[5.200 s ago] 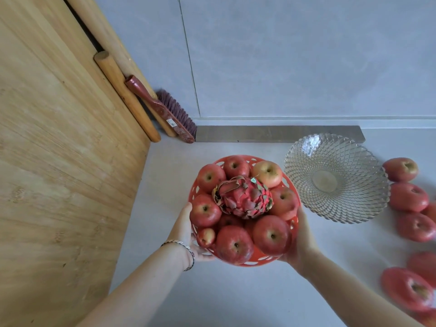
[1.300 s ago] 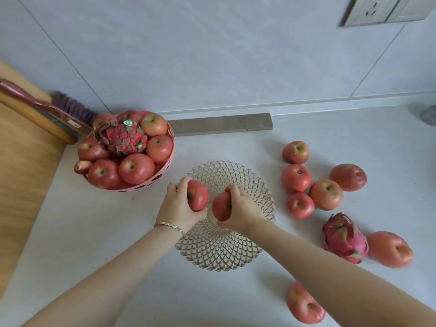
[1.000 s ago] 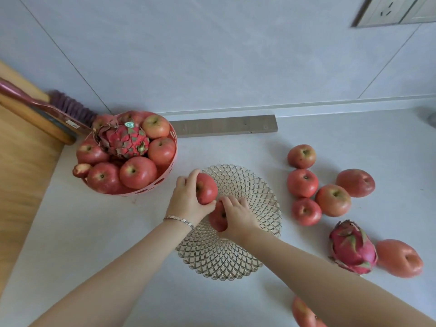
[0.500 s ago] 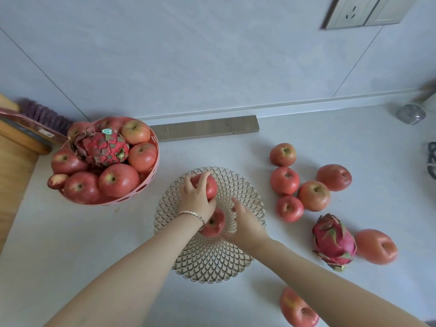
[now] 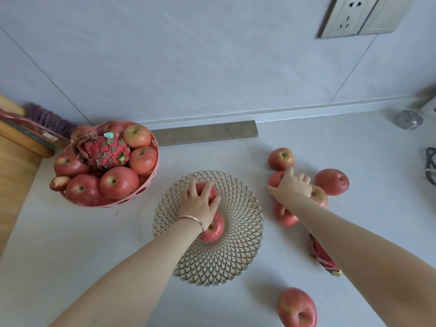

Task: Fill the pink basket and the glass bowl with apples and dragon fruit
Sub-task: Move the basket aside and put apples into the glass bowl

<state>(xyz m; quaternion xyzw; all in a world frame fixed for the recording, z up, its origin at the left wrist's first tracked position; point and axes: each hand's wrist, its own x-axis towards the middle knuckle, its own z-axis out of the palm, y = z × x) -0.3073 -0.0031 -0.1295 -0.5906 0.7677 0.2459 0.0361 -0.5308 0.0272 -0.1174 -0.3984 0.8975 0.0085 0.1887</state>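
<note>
The pink basket (image 5: 107, 204) at the left is heaped with apples and a dragon fruit (image 5: 106, 152). The glass bowl (image 5: 236, 251) in the middle holds two apples. My left hand (image 5: 200, 204) is curled over the far apple (image 5: 206, 187), which rests in the bowl, and the near apple (image 5: 213, 228) lies by my wrist. My right hand (image 5: 292, 185) is spread over the loose apples to the right, its fingers on one apple (image 5: 273, 180) but closed on nothing. A second dragon fruit (image 5: 324, 258) lies half hidden under my right forearm.
Loose apples lie at the right (image 5: 280, 158) (image 5: 331, 181) (image 5: 284, 215) and one near me (image 5: 296, 306). A wooden board (image 5: 14, 175) and a brush (image 5: 47, 119) border the left. A grey strip (image 5: 205, 135) lies along the wall. A small round object (image 5: 408, 119) and a cable (image 5: 430, 166) sit far right.
My right hand let go of its apple in the bowl and moved right onto the loose apples. My left hand lowered its apple onto the bowl's far side.
</note>
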